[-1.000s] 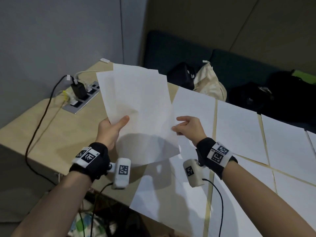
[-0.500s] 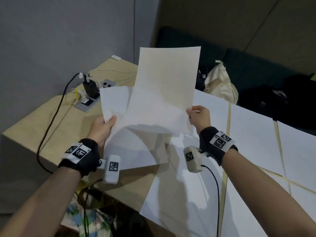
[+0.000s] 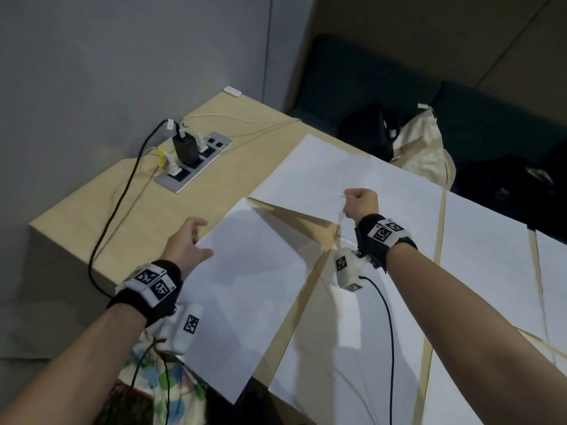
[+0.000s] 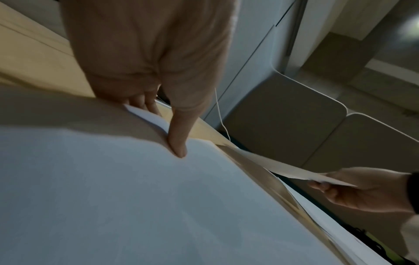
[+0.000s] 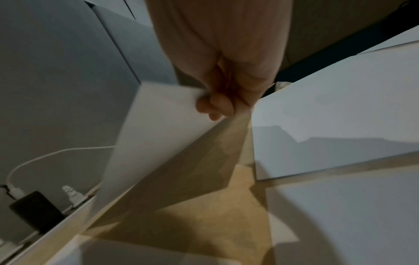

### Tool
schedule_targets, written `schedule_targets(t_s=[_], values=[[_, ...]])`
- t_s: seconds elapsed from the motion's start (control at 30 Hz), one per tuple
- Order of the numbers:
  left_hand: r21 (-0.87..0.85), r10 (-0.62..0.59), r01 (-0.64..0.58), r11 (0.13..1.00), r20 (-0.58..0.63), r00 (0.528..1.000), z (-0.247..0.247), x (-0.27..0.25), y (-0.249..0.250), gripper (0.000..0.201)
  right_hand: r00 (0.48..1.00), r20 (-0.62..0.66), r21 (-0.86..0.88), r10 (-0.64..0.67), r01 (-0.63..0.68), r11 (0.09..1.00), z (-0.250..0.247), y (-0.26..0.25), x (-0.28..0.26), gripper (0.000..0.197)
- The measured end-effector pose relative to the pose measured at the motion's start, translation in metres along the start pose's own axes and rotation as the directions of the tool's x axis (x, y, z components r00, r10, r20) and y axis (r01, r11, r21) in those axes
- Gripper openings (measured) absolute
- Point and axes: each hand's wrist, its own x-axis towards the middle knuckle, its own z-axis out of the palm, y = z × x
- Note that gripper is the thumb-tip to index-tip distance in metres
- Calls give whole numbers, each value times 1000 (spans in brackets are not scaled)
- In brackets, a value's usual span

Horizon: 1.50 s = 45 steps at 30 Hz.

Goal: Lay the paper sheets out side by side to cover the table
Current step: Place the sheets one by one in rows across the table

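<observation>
Bare table shows at the left of the head view, running from the near edge up to the power strip with its cables. Laid sheets fill the right, thin wood gaps between them. My left hand holds the near stack: thumb on top, fingers below, its lower end overhanging the table edge. My right hand pinches one sheet by its near corner, raised over centre.

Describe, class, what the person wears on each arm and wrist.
Both forearms are bare, no sleeves. Each wrist has a black band carrying white squares with black square-code markings, and a white pod hanging below it, also marked. A thin black cable trails from the right pod.
</observation>
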Motion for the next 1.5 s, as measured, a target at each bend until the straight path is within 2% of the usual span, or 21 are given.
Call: schedule_targets(t_s=[0.13,0.2,0.27,0.33,0.43,0.53,0.73,0.83,0.97,1.13,1.5], values=[[78,158,-155,985,-30,987,5,-3,4,40,988,151,-111,41,-24,994,13,1,4,41],[221,180,-167,961,-40,983,11,-3,5,42,982,183,-156,51,-22,988,16,0,5,48],[431,199,-205,879,59,978,16,-5,10,47,979,199,-209,49,-7,978,17,-2,7,50],[488,166,-257,834,222,961,18,-8,17,46,984,179,-308,23,33,951,15,-5,7,48],[539,84,-282,794,362,928,20,-9,21,68,989,147,-458,-13,79,886,9,-8,9,46],[572,56,-292,766,393,918,21,-8,28,83,990,138,-565,-20,95,819,7,-6,6,49],[584,52,-291,758,391,919,23,-6,25,86,936,344,-773,-66,323,547,17,5,1,56],[584,54,-289,759,385,921,24,-7,26,86,922,379,-787,-81,368,496,20,7,-1,55],[576,61,-287,766,378,924,25,-8,26,85,923,373,-788,-93,368,494,21,5,-1,61],[583,63,-285,761,371,926,25,-6,27,84,920,380,-786,-97,376,491,19,4,-5,55],[565,73,-274,778,352,933,21,-4,25,85,929,358,-757,-90,345,555,26,4,-5,58]])
